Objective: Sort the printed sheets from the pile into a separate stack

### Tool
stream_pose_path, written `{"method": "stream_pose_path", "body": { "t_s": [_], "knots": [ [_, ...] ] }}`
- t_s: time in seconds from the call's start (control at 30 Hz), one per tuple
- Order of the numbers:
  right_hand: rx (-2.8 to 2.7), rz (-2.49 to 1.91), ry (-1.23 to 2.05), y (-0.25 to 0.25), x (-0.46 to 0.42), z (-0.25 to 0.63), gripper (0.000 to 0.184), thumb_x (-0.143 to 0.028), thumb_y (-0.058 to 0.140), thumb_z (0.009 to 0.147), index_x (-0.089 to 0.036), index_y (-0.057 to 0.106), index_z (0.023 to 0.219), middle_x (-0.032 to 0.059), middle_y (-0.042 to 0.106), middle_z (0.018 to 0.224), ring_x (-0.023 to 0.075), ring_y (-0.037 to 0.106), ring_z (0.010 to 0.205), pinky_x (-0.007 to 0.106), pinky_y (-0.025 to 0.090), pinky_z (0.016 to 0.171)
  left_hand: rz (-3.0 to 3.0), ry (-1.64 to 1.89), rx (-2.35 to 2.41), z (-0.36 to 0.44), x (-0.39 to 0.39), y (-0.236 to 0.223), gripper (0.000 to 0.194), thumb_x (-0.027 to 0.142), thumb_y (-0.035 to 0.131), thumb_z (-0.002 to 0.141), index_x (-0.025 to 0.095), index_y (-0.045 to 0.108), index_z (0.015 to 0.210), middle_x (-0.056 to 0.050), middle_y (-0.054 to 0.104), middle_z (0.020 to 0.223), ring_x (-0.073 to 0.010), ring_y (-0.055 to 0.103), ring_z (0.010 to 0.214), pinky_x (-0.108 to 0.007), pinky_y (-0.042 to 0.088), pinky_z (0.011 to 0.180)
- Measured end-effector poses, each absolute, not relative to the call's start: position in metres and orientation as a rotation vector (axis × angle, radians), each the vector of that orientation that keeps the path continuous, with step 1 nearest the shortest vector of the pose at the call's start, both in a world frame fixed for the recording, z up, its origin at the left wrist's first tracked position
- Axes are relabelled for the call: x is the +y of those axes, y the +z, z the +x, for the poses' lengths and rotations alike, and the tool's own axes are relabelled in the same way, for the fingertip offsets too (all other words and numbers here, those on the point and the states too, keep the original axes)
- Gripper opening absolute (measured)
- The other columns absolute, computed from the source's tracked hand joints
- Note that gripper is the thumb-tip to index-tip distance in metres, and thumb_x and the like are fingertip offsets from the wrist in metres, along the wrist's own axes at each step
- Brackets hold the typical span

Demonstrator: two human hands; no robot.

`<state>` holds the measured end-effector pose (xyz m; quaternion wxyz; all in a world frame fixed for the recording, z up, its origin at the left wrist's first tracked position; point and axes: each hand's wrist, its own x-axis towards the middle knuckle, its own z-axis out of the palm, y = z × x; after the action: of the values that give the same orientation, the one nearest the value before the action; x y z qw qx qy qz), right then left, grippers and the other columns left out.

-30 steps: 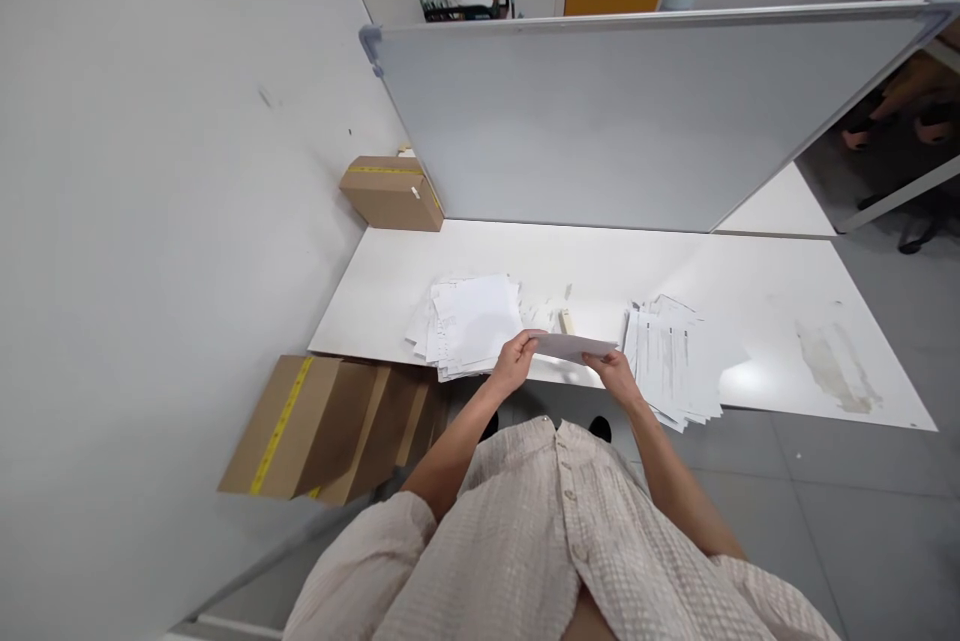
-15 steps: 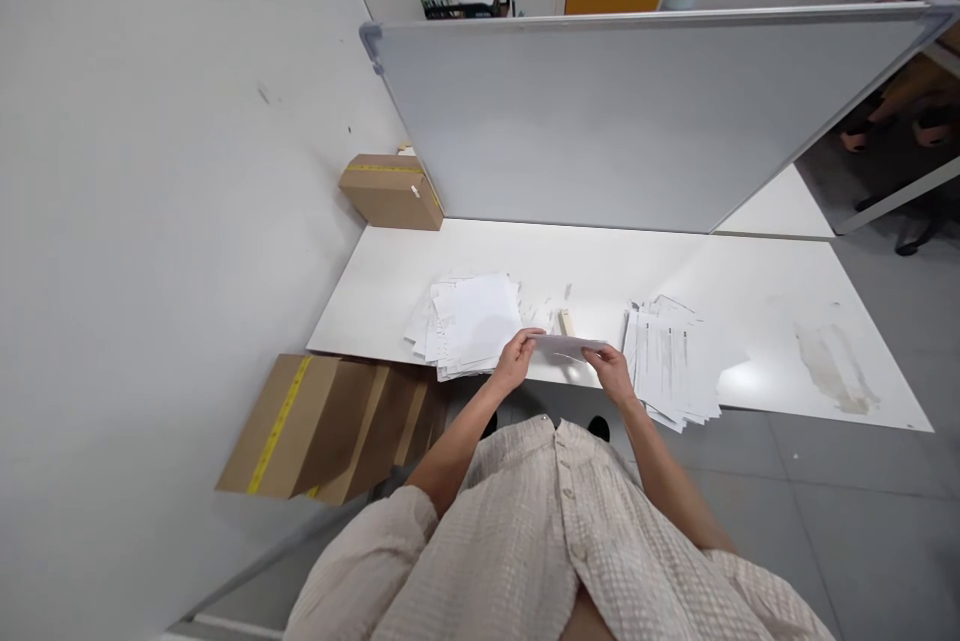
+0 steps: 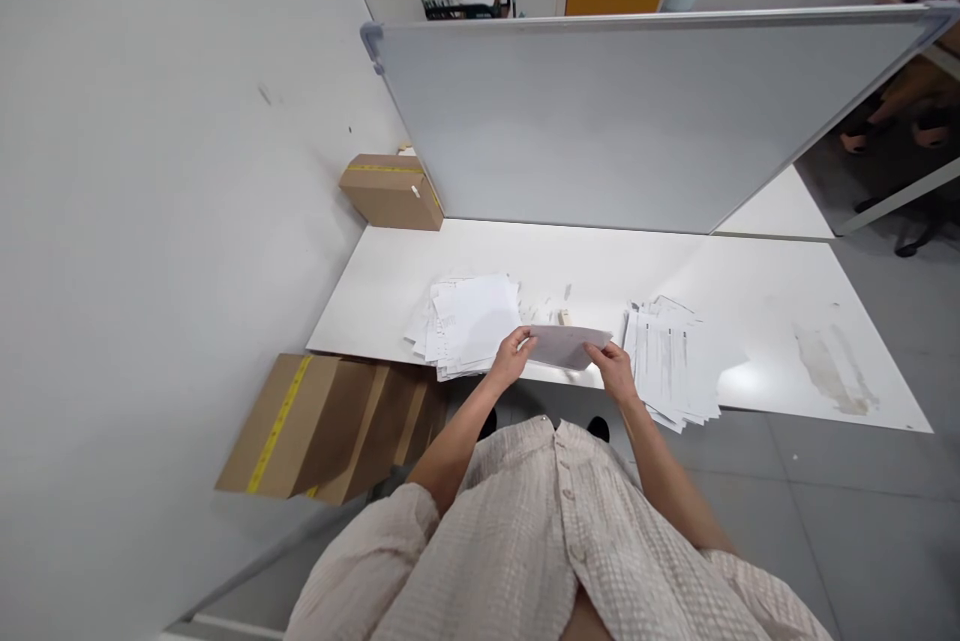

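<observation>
A sheet of paper point(image 3: 564, 346) is held up between my two hands, over the front edge of the table. My left hand point(image 3: 514, 357) is closed on its left side, and my right hand point(image 3: 613, 371) pinches its right side. Whether it is one sheet or more I cannot tell. To the left of my left hand lies an untidy pile of white papers point(image 3: 476, 321). Right of my right hand, a second pile of printed papers point(image 3: 673, 361) fans out. Behind the held sheet, a small cream-coloured block point(image 3: 564, 318) shows only in part.
The white table point(image 3: 600, 261) backs onto a large whiteboard point(image 3: 600, 121). A cardboard box point(image 3: 394, 196) with yellow tape stands at the table's far left corner. More cardboard boxes point(image 3: 300, 421) sit at the lower left, beside the wall. A grey stain point(image 3: 836, 366) marks the table's right end.
The sheet between my hands has tilted from nearly edge-on to showing its broad face, and it now covers more of the cream block. Both piles look the same.
</observation>
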<state>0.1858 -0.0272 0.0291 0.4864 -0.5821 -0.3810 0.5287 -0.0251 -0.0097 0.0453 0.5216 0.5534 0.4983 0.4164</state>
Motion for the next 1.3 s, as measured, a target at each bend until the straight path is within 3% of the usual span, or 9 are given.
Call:
{"method": "stream_pose_path", "body": {
  "t_s": [0.13,0.33,0.53,0.73,0.93,1.13,1.3],
  "knots": [
    [-0.680,-1.320,1.390,0.036,-0.028,0.182,0.028,-0.037,0.065,0.062,-0.020,0.062,0.084,0.0037,0.065,0.088,0.0198,0.057,0.081,0.034,0.047,0.068,1.225,0.900,1.159,-0.028,-0.011,0.038,0.038,0.039,0.059,0.068,0.013,0.056,0.096,-0.007,0.061,0.092,-0.0165,0.054,0.085,-0.027,0.041,0.076],
    [-0.645,-1.276,1.415,0.045,-0.032,0.190,0.030,-0.037,0.066,0.061,-0.021,0.060,0.087,0.0045,0.063,0.093,0.0199,0.057,0.084,0.036,0.048,0.070,1.266,0.721,1.264,-0.037,-0.013,0.038,0.037,0.046,0.051,0.071,0.011,0.060,0.080,0.000,0.059,0.067,-0.0138,0.052,0.064,-0.024,0.040,0.060],
    [-1.217,-1.466,1.138,0.065,-0.027,0.226,0.047,-0.039,0.065,0.062,-0.024,0.055,0.105,0.0058,0.062,0.099,0.0220,0.054,0.095,0.037,0.043,0.080,1.877,0.484,1.458,-0.047,-0.005,0.073,0.030,0.039,0.040,0.081,0.019,0.063,0.079,0.000,0.062,0.073,-0.0147,0.053,0.070,-0.023,0.036,0.063],
    [-1.852,-1.561,1.129,0.068,-0.025,0.230,0.023,-0.036,0.055,0.071,-0.027,0.066,0.088,0.0023,0.066,0.091,0.0225,0.059,0.084,0.033,0.046,0.073,2.241,0.266,1.406,-0.031,-0.005,0.089,0.025,0.027,0.039,0.083,0.024,0.063,0.085,0.000,0.065,0.086,-0.0160,0.055,0.084,-0.027,0.035,0.077],
    [-1.782,-1.584,1.009,0.029,-0.036,0.228,0.021,-0.026,0.056,0.068,-0.026,0.068,0.084,0.0015,0.067,0.088,0.0249,0.061,0.086,0.036,0.046,0.077,1.898,0.420,1.570,-0.040,-0.003,0.066,0.020,0.033,0.052,0.074,0.026,0.063,0.088,0.002,0.065,0.087,-0.0154,0.056,0.082,-0.024,0.039,0.072],
    [-1.409,-1.604,1.119,0.009,-0.044,0.230,0.013,-0.032,0.061,0.064,-0.027,0.070,0.074,-0.0005,0.068,0.085,0.0255,0.061,0.086,0.038,0.045,0.079,1.603,0.624,1.510,-0.051,0.001,0.038,0.022,0.035,0.055,0.069,0.019,0.067,0.077,0.001,0.060,0.065,-0.0126,0.052,0.061,-0.023,0.041,0.062],
    [-1.291,-1.651,1.181,-0.003,-0.046,0.227,0.018,-0.035,0.062,0.062,-0.026,0.069,0.075,0.0010,0.068,0.085,0.0249,0.060,0.087,0.039,0.044,0.079,1.484,0.674,1.471,-0.048,0.002,0.018,0.024,0.029,0.054,0.069,0.018,0.067,0.086,-0.001,0.064,0.072,-0.0135,0.054,0.065,-0.024,0.042,0.065]
  ]
}}
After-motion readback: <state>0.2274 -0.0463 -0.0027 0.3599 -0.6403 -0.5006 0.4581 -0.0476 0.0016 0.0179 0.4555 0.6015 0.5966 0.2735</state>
